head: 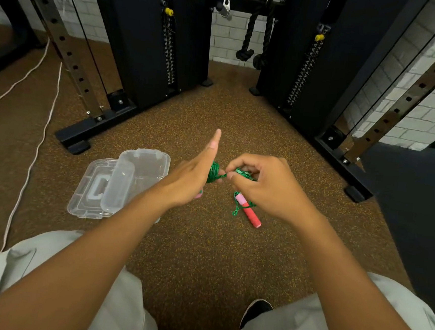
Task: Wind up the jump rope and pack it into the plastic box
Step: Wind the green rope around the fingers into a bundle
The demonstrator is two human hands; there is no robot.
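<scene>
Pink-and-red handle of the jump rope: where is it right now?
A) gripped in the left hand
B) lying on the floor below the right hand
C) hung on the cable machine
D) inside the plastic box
B: the pink-and-red handle lies on the speckled floor below the right hand, with green rope looped about it; the plastic box sits apart to the left.

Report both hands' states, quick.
Left hand: fingers straight, green rope coiled around it.
Right hand: pinching the green rope.

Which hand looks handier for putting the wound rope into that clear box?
Probably the left hand: the green rope is coiled around it, and the plastic box sits open on its side.
</scene>
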